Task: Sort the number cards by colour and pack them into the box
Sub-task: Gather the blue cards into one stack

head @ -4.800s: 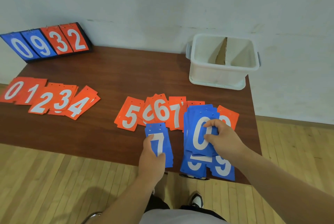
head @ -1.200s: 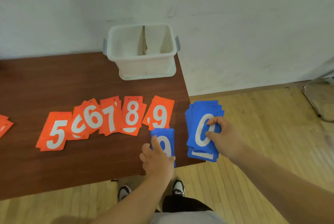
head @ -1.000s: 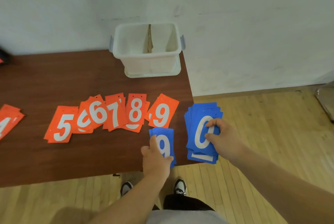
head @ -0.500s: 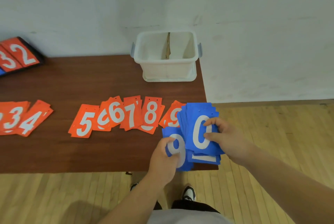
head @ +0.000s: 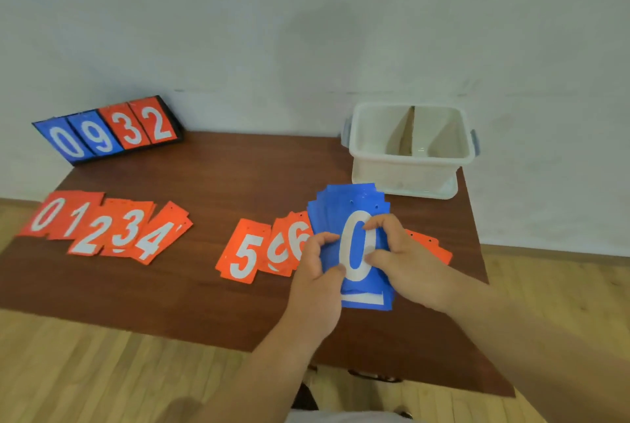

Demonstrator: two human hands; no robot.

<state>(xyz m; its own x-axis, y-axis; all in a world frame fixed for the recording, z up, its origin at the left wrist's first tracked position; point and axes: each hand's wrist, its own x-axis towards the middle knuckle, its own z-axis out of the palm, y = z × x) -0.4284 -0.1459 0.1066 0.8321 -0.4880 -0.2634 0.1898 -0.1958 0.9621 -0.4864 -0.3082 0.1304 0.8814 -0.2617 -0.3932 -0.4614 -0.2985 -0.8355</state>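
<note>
**Gripping the blue stack with both hands near the table's front edge**

Head view: both hands are closed round one fanned stack of blue cards (head: 341, 207), whose top card shows a white 0. The left hand (head: 317, 272) curls round the stack's left edge with its thumb on the face. The right hand (head: 405, 265) pinches the right edge, with thumb and forefinger on the white numeral. The stack sits over the brown table (head: 204, 286) at about five o'clock of the tabletop. Whether it rests on the wood or is held just above it cannot be told.

At one o'clock from the stack, in the table's far right corner against the wall, stands the white box (head: 409, 170). It is open-topped, and an upright brown divider (head: 407, 131) splits it into two compartments.

Orange cards lie face up in two groups. An overlapping row reading 0, 1, 2, 3, 4 (head: 102, 228) lies at nine o'clock of the table. A second group (head: 245, 254) begins with 5 (the next numeral is half covered) and runs under the blue stack at ten o'clock from the left hand. An orange corner (head: 433, 248) shows at three o'clock from the right hand.

A tilted scoreboard (head: 109, 131) at eleven o'clock shows blue 0 and 9, and orange 3 and 2.
</note>
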